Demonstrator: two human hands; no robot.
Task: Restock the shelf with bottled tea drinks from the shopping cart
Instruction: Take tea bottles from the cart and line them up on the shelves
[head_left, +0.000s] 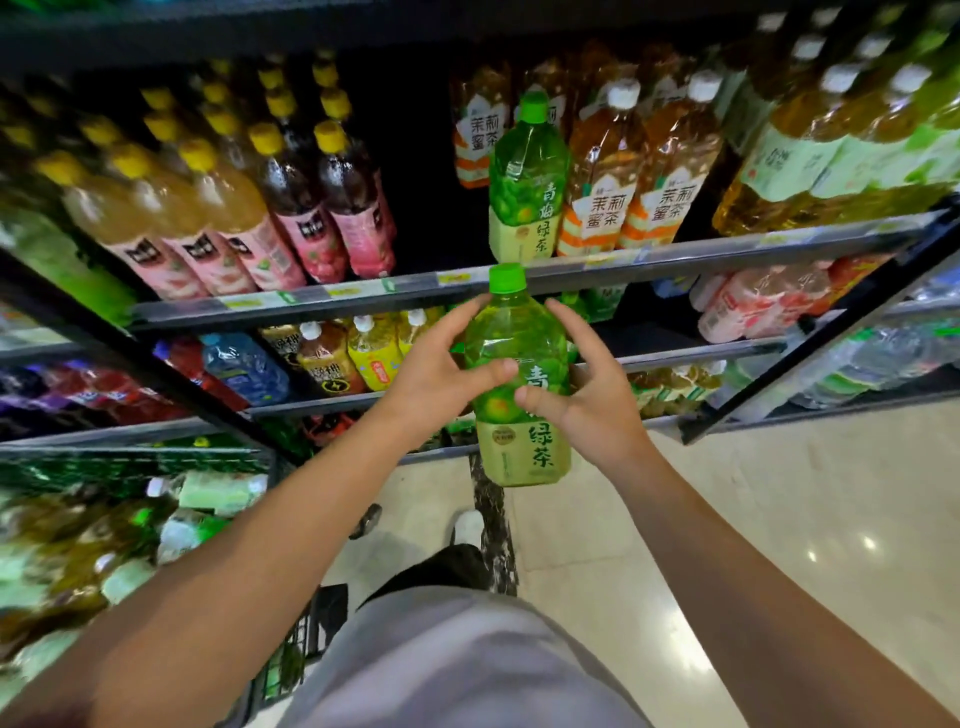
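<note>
Both hands, left hand (441, 382) and right hand (587, 395), are wrapping curled fingers around a green tea bottle (517, 384), lifting it toward the shelf (363, 299) where one matching bottle (527, 182) is standing, while many bottles are waiting in the cart (104, 545).

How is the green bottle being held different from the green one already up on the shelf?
The held green bottle is off the shelf, gripped between the left hand and the right hand; the shelved green bottle stands untouched at the shelf edge beside orange-labelled tea bottles. Both have green caps and matching labels.
</note>
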